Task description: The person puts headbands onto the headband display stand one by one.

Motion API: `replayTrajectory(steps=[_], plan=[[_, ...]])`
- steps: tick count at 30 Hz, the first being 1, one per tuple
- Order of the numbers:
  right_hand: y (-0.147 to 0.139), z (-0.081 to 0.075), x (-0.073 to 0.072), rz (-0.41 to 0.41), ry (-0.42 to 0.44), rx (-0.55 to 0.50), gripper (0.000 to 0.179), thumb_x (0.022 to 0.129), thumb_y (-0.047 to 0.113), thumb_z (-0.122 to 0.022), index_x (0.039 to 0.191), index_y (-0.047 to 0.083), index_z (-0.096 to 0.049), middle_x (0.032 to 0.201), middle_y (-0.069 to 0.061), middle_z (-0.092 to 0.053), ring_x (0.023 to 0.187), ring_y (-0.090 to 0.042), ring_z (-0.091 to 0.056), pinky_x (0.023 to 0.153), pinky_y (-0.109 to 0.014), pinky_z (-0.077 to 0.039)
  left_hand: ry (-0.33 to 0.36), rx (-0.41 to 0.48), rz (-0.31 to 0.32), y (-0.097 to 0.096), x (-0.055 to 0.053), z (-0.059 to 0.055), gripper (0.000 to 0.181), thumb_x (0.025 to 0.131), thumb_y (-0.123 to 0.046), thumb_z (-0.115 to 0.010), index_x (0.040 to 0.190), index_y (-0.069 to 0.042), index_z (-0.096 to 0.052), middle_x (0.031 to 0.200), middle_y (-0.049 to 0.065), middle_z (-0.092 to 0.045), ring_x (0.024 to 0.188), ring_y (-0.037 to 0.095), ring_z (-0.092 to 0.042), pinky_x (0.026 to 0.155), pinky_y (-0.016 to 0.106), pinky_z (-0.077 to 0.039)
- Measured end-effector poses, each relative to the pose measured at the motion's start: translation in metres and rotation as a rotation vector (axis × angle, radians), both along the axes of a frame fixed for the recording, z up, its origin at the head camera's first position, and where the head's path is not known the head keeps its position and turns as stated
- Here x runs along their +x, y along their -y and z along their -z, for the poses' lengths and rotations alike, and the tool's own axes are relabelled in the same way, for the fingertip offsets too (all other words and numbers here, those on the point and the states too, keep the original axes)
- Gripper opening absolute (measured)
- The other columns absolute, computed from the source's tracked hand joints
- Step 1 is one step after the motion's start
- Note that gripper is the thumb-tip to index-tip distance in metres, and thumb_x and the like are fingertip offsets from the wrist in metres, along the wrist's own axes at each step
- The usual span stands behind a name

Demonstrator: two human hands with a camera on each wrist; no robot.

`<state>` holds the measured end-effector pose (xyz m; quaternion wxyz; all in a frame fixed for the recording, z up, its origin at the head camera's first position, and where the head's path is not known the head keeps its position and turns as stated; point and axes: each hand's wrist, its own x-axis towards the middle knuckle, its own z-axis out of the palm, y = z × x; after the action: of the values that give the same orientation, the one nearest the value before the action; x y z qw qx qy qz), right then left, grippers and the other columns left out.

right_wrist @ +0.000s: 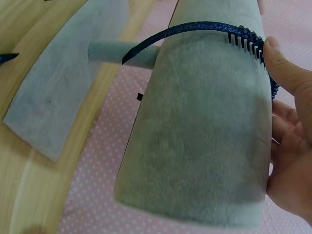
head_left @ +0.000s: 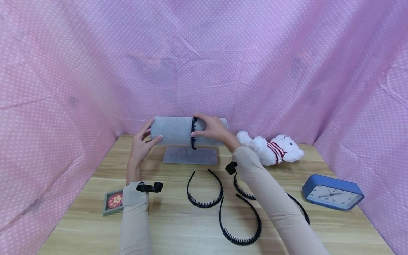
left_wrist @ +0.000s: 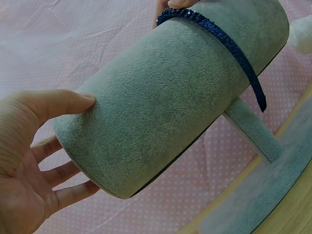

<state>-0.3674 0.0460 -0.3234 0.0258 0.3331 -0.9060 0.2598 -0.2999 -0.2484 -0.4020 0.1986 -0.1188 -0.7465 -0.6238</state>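
Observation:
A grey plush cylinder (head_left: 172,131) lies level on the post of its display stand, above a flat grey base (head_left: 189,156). Around its top and front sits a black toothed headband (head_left: 193,132), right of the middle, its open end pointing down. My right hand (head_left: 211,127) pinches this headband, with the thumb on the front in the right wrist view and the fingers behind, partly hidden. At the cylinder's left end, my left hand (head_left: 140,147) grips the rim. Its thumb (left_wrist: 78,102) presses the plush surface while the other fingers reach around the end.
Several more black headbands lie on the wooden table, including one in the middle (head_left: 205,204) and one nearer (head_left: 240,242); my right sleeve covers parts of others. A white plush toy (head_left: 266,150) and blue clock (head_left: 333,193) are right, a small framed picture (head_left: 112,202) left.

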Motion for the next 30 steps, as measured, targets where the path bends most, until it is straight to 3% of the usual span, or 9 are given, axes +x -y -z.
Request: replayTrajectory(steps=[18, 25, 30], plan=[[0.023, 0.000, 0.001, -0.027, -0.027, 0.023, 0.081, 0.087, 0.048, -0.079, 0.155, 0.022, -0.044, 0.157, -0.001, -0.050, 0.143, -0.024, -0.048, 0.120, -0.042, -0.038, 0.018, 0.000, -0.009, 0.002, -0.001, 0.001, 0.072, 0.093, -0.004, -0.073, 0.156, -0.020, -0.043, 0.164, 0.010, -0.036, 0.138, 0.037, -0.043, 0.083, 0.010, -0.053], [0.033, 0.000, 0.001, -0.029, -0.043, 0.046, 0.081, 0.088, 0.049, -0.077, 0.156, 0.021, -0.042, 0.159, 0.000, -0.047, 0.146, -0.024, -0.045, 0.125, -0.054, -0.022, 0.011, 0.008, 0.005, 0.002, -0.001, 0.001, 0.072, 0.093, -0.001, -0.072, 0.157, -0.018, -0.042, 0.165, 0.010, -0.035, 0.138, 0.037, -0.043, 0.085, 0.010, -0.053], [0.040, -0.001, 0.002, -0.030, -0.049, 0.064, 0.081, 0.089, 0.050, -0.076, 0.156, 0.021, -0.042, 0.160, -0.001, -0.046, 0.147, -0.024, -0.044, 0.125, -0.054, -0.023, 0.000, -0.013, 0.004, 0.003, -0.002, 0.002, 0.070, 0.094, -0.003, -0.071, 0.156, -0.019, -0.043, 0.164, 0.009, -0.037, 0.135, 0.034, -0.045, 0.087, 0.011, -0.053]])
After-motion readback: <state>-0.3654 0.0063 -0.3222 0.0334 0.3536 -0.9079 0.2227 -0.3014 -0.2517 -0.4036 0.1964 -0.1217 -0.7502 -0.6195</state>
